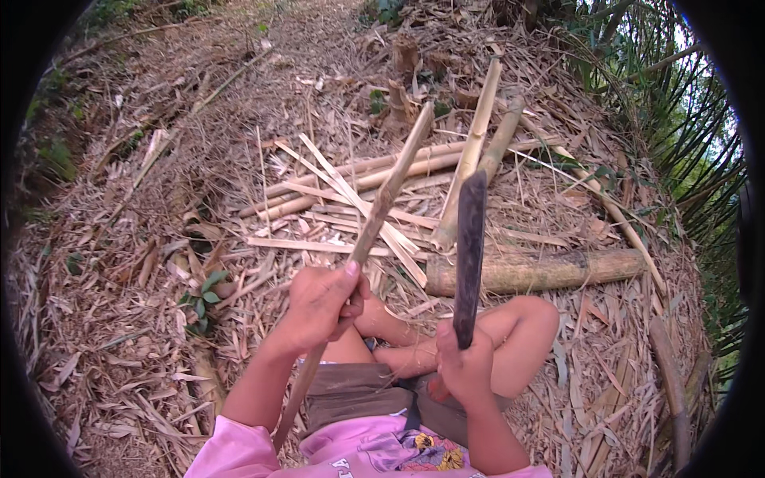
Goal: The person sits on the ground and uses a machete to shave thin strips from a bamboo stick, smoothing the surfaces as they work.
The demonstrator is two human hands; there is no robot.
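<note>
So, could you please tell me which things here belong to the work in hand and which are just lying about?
In hand:
left hand gripping bamboo stick
right hand holding dark blade

Lying about:
split bamboo strips
thick bamboo log
bamboo poles
dry leaf litter

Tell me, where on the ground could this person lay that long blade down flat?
Leaf litter left of the left hand, beyond the small green seedling, carries only dry leaves. A strip right of the bent knee, below the thick bamboo log, also looks open. Ahead it is crowded: split bamboo strips and poles overlap there.
</note>
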